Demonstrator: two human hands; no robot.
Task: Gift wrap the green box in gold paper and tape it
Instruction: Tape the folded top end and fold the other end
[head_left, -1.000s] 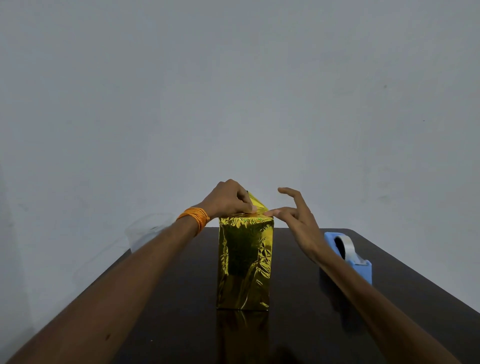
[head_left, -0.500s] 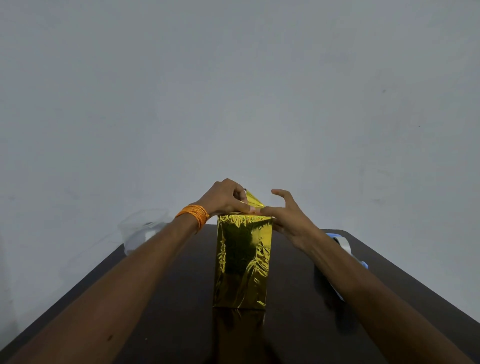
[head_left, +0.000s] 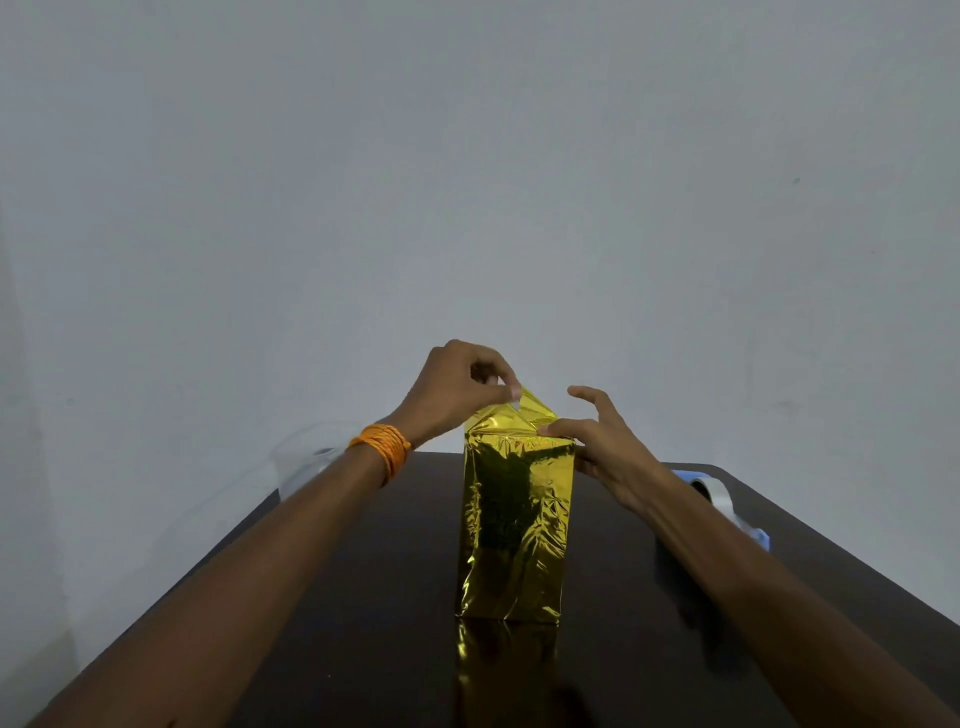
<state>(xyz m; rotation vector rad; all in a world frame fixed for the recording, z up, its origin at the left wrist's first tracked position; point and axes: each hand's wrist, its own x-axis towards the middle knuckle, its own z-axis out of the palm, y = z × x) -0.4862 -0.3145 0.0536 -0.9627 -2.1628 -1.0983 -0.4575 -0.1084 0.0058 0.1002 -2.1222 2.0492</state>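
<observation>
Left hand (head_left: 457, 387) pinches the raised flap (head_left: 536, 406) of gold paper (head_left: 514, 525); right hand (head_left: 605, 449) presses the top fold with straight fingers (head_left: 560, 429). Crease flat before taping.

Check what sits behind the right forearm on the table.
A blue tape dispenser holding a pale tape roll stands on the table. The right forearm covers its near side, so that part cannot be seen.
</observation>
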